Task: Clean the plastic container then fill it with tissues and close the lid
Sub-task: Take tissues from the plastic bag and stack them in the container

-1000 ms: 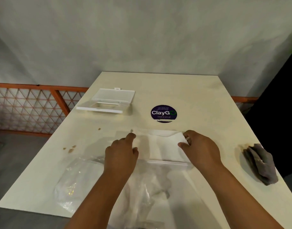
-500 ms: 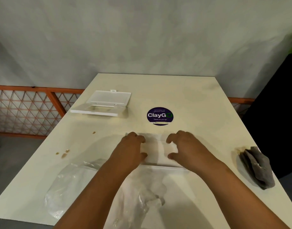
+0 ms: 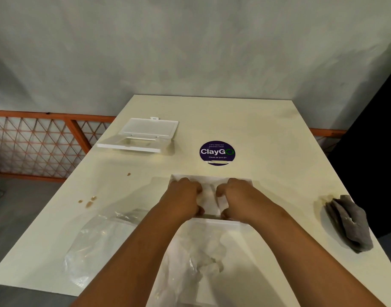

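A white stack of tissues (image 3: 209, 197) lies in the middle of the table, and both hands are on it. My left hand (image 3: 183, 198) grips its left part with curled fingers, and my right hand (image 3: 237, 198) grips its right part the same way. The two hands sit close together, with only a narrow strip of tissue showing between them. The clear plastic container (image 3: 132, 144) stands apart at the far left of the table, and its lid (image 3: 150, 127) is folded open behind it. I cannot see inside it well.
A crumpled clear plastic bag (image 3: 106, 244) lies at the table's near edge under my forearms. A grey cloth (image 3: 347, 222) sits near the right edge. A round purple sticker (image 3: 217, 152) is beyond the tissues. Brown crumbs (image 3: 88, 201) dot the left side.
Both hands have slid inward from the ends of the tissue stack toward its middle and now curl round it close together. The container and cloth have not moved.
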